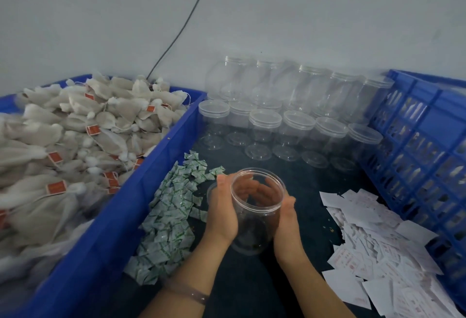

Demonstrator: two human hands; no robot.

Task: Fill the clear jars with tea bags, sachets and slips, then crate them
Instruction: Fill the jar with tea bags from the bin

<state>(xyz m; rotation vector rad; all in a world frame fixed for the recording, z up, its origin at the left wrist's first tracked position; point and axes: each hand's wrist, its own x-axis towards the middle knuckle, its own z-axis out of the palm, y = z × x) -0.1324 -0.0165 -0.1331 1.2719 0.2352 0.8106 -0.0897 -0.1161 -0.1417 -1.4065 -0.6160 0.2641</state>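
Note:
An empty clear jar [257, 206] without a lid sits between my two hands above the dark table. My left hand [223, 213] wraps its left side and my right hand [286, 214] its right side, fingers curled round the wall. A clear lid [211, 191] lies just behind my left hand. Tea bags [75, 136] with red tags fill the blue bin [118, 222] on the left. Green-and-white sachets [174, 211] lie in a heap beside the bin. White paper slips [373, 247] are scattered on the right.
Several lidded clear jars [297, 121] stand in two stacked rows against the back wall. A blue slatted crate [428, 146] stands at the right. A black cable [181, 27] runs down the grey wall behind the bin.

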